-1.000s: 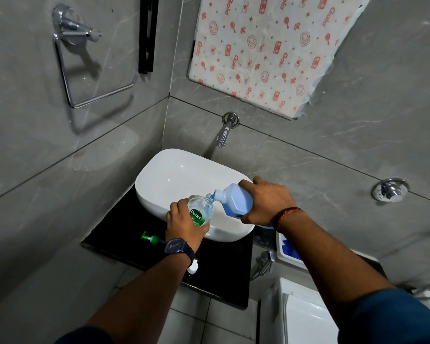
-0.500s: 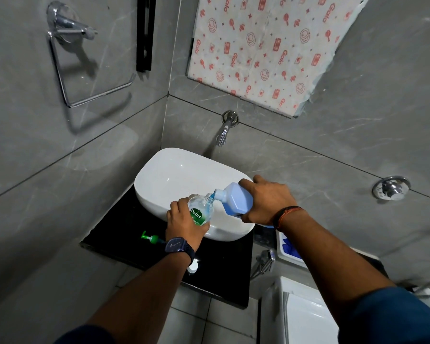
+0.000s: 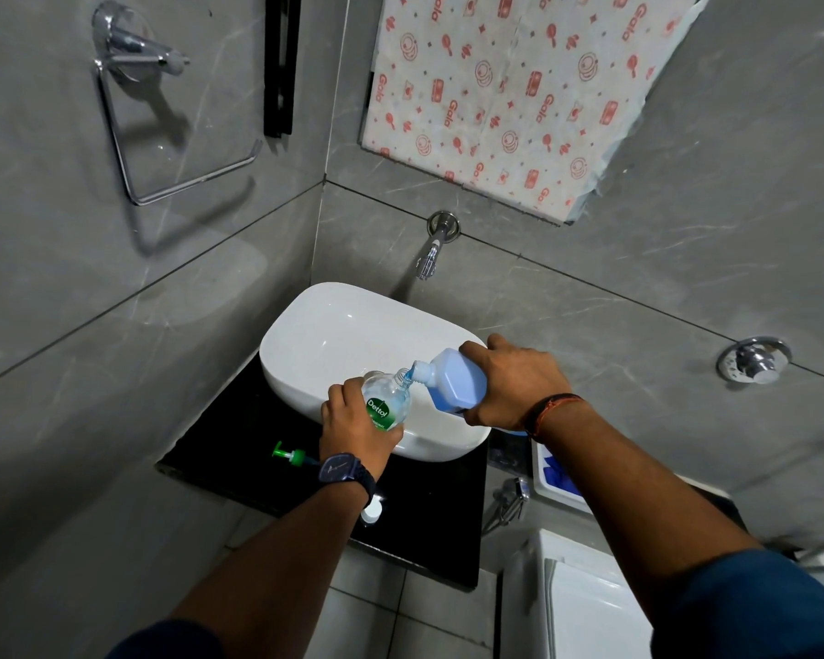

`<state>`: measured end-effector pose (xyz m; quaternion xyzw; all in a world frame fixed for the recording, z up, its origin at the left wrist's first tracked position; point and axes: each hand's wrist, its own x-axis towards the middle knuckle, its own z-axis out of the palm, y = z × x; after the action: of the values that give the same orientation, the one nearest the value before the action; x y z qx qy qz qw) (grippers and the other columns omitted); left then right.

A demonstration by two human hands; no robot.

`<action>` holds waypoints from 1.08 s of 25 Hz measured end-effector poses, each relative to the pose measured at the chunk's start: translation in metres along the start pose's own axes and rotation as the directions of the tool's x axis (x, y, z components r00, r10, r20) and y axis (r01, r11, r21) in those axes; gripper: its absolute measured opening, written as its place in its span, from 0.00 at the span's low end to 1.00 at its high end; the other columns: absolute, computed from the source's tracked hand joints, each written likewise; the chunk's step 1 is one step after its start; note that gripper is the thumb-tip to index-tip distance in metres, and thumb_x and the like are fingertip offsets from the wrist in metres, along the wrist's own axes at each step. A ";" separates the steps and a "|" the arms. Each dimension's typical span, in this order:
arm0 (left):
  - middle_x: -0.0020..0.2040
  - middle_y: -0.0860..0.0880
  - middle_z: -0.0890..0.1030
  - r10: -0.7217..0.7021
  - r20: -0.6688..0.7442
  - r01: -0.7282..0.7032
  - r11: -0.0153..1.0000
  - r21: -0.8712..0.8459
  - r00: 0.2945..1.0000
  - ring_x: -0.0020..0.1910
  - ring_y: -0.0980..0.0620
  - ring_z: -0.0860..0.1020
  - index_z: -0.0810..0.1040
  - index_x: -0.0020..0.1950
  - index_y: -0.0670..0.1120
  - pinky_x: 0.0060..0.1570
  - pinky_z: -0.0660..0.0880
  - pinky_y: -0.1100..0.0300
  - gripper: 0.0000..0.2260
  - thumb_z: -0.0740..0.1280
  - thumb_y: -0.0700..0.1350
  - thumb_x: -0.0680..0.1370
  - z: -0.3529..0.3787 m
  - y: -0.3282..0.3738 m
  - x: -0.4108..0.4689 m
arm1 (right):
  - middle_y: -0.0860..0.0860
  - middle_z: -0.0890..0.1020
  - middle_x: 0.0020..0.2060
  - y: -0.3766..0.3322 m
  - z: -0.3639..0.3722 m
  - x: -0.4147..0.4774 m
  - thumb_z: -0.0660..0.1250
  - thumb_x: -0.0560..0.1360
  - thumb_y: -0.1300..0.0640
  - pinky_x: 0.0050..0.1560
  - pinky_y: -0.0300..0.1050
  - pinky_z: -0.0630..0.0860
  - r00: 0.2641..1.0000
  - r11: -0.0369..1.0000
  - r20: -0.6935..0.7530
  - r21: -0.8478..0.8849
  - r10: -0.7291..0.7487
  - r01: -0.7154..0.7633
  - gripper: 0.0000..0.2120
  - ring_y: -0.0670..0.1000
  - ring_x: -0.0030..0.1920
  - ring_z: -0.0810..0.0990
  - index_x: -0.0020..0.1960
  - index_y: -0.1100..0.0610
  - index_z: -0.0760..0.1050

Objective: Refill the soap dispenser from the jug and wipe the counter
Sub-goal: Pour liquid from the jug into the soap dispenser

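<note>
A: Item one?
B: Soap dispenser (image 3: 385, 402), clear rounded plastic, green label, pump off; left hand (image 3: 355, 428) clasps it over the glossy white basin (image 3: 324, 344).
A: Item two?
B: Jug (image 3: 457, 385), pale blue, boxy, tipped neck-down onto the dispenser's mouth; right hand (image 3: 514, 385) wraps its base.
A: Loose parts?
B: Green pump (image 3: 289, 455) and white cap (image 3: 370, 512) lying on the polished black counter (image 3: 429, 516).

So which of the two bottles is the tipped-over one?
The blue jug in the right hand is tipped sideways, its spout at the other's mouth. The clear soap dispenser, with the green label, is gripped by the left hand.
</note>
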<state>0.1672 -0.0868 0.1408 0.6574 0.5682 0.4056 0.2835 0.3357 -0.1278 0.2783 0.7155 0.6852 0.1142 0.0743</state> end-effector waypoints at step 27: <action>0.54 0.41 0.73 0.018 0.015 -0.018 1.000 -0.001 1.000 0.52 0.37 0.73 0.70 0.60 0.42 0.49 0.74 0.47 0.34 0.79 0.45 0.58 -0.002 0.001 0.000 | 0.50 0.74 0.44 0.000 -0.001 0.000 0.70 0.57 0.37 0.34 0.44 0.64 1.000 1.000 0.008 -0.009 0.007 -0.007 0.32 0.58 0.39 0.79 0.58 0.43 0.67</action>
<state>0.1664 -0.0871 0.1425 0.6656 0.5598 0.4034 0.2843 0.3360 -0.1276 0.2791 0.7179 0.6820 0.1145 0.0797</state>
